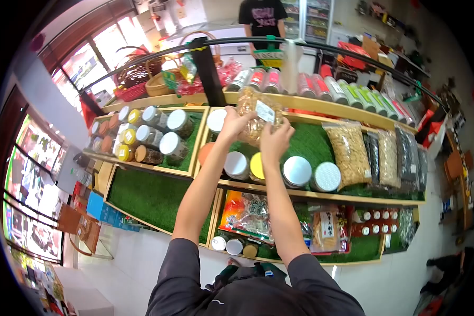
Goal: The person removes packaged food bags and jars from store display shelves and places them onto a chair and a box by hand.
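Observation:
Above the middle shelf tray, both my hands hold a clear bag of light-brown dried food with a white label. My left hand grips its left side, while the fingers of my right hand are closed on its lower right, just under the label. Below my hands, white-lidded jars and a yellow-lidded jar, partly covered by my right forearm, stand on green artificial turf. Two more pale-lidded jars are right of that forearm.
Several jars fill the left tray. Large clear bags stand at the right. Colourful cylinders line the back ledge beneath a black rail. Packaged food and red bottles occupy the lower shelf. A person stands behind the display.

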Tool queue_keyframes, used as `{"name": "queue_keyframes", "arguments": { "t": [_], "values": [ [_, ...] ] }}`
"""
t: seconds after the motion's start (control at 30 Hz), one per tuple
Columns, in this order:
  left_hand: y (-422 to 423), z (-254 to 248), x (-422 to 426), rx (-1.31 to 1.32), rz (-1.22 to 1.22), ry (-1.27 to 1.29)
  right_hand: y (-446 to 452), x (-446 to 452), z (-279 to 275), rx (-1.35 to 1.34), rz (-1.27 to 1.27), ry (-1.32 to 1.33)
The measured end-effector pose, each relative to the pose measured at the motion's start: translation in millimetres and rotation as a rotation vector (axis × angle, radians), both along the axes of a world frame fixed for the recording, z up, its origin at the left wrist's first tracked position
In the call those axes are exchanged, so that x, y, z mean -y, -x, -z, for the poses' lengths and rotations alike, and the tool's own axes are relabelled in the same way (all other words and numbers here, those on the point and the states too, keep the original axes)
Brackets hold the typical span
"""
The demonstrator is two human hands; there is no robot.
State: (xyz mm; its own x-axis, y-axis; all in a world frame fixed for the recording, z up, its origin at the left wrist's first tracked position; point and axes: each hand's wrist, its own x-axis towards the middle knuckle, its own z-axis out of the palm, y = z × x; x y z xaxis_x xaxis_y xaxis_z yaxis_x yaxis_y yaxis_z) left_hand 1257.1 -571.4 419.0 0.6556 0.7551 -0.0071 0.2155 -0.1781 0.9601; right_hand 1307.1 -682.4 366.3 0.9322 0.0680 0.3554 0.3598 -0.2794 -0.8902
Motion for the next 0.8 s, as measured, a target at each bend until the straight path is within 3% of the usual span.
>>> {"name": "queue_keyframes", "arguments": {
  "t": [0.1, 0.2, 0.3, 0.43, 0.5, 0.53, 0.63, 0.7, 0.8],
  "values": [
    [27, -24, 0, 0.136, 0.021, 0.024, -2, 7, -4, 0.095, -0.062, -0.169],
    [61, -36, -2, 0.451, 0.043, 0.120, -4, 22, -29, -0.199, -0.393, -0.286],
    [123, -61, 6, 0.586, 0.100, 0.270, 35, 38, -76, -0.486, -0.716, -0.545],
    [208, -49, -7, 0.605, -0.032, 0.175, 81, 30, -74, -0.602, -1.073, -0.533],
    [259, -35, -15, 0.535, -0.073, 0.188, 129, 29, -66, -0.596, -0.966, -0.481],
    [291, -35, -3, 0.511, -0.162, 0.165, 146, 28, -53, -0.618, -1.073, -0.410],
    [380, 24, 16, 0.475, -0.318, 0.130, 226, 17, -2, -0.701, -1.143, -0.414],
    [444, 70, 37, 0.405, -0.486, 0.165, 268, 13, 40, -0.807, -1.356, -0.160],
    [542, 139, 79, 0.475, -0.673, 0.387, 355, 21, 116, -0.936, -1.432, 0.014]
  ]
}}
